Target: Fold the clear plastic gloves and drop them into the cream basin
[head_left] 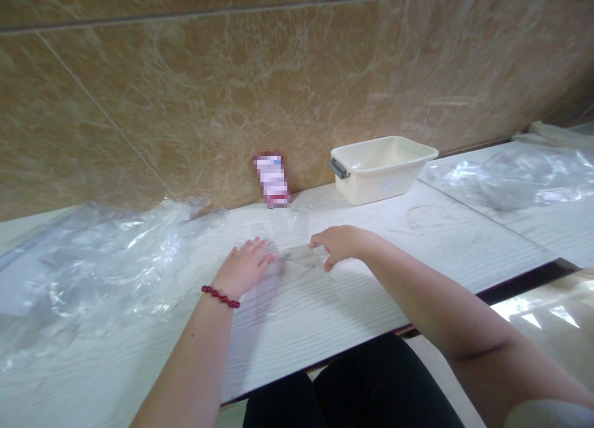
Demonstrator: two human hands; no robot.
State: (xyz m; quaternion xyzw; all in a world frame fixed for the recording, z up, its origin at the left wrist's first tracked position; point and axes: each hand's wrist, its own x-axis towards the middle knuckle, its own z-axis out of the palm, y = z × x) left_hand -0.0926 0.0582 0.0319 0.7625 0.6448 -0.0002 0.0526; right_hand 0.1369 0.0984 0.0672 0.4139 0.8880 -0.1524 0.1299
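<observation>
My left hand (245,268), with a dark red bead bracelet (221,297) at the wrist, lies palm down over the white wood-grain table, its fingers stretched out. To its right, my right hand (342,243) hovers at or just above the tabletop, thumb and fingers apart and bent. Between the two hands is a faint, see-through piece of clear plastic (299,255); its outline is hard to make out, and I cannot tell whether either hand touches it.
A heap of clear plastic bags (134,255) covers the left side. A phone (273,179) leans on the marble wall. Behind my right hand stands a cream plastic tub (374,184) with a grey handle. More clear plastic (515,174) lies far right. The table's front edge runs above my knees.
</observation>
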